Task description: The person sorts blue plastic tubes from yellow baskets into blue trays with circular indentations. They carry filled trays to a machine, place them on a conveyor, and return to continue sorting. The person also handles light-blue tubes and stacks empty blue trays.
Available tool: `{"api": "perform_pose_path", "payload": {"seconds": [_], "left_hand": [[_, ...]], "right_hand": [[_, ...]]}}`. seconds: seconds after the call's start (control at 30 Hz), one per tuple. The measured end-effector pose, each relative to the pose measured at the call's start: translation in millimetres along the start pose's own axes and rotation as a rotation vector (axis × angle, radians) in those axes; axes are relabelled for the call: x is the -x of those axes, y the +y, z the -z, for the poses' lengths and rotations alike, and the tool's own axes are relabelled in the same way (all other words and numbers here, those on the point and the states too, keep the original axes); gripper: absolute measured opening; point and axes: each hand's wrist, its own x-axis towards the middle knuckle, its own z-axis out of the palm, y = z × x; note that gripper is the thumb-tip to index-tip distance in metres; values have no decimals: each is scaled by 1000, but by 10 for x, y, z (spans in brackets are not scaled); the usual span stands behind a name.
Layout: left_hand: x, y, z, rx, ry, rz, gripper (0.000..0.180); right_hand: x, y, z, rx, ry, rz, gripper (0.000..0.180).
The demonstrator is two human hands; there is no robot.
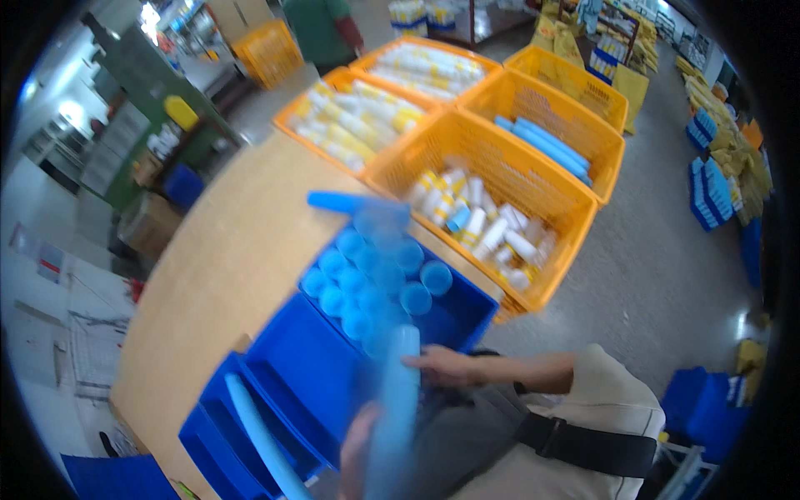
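Observation:
A long light blue tube (397, 400), perhaps a stack of cups, stands tilted in front of me and is smeared by motion. Low on its left side, my blurred left hand (358, 437) grips it. My right hand (446, 367) is at its upper right side, fingers curled with the tips against it. Just beyond is a blue bin (471, 312) with several light blue round pieces (356, 275) packed upright, their round ends up. Another light blue tube (337, 202) lies on the table behind that bin. A long curved one (262, 437) rests in a narrow blue bin at near left.
The wooden table (225, 233) curves along the left. An orange crate (533, 167) of white and yellow rolls stands beyond the bin; another orange crate (604, 154) holds blue tubes. Further crates of white and yellow tubes stand behind. A person in green (317, 29) is at the back.

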Motion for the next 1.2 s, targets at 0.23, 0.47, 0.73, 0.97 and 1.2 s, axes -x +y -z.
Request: {"api": "perform_pose_path", "payload": {"seconds": [0.23, 0.47, 0.73, 0.97, 1.2], "left_hand": [[-494, -305, -7, 325, -231, 139, 66], [-615, -163, -52, 259, -165, 194, 67], [-267, -204, -20, 276, -82, 228, 72], [-123, -375, 55, 396, 6, 170, 77], [245, -146, 180, 198, -159, 13, 76]], "right_hand": [[268, -154, 328, -840, 358, 166, 64], [243, -70, 194, -259, 71, -18, 69], [181, -17, 54, -302, -35, -49, 76], [156, -11, -147, -518, 103, -97, 65], [343, -360, -116, -382, 292, 465, 58]]}}
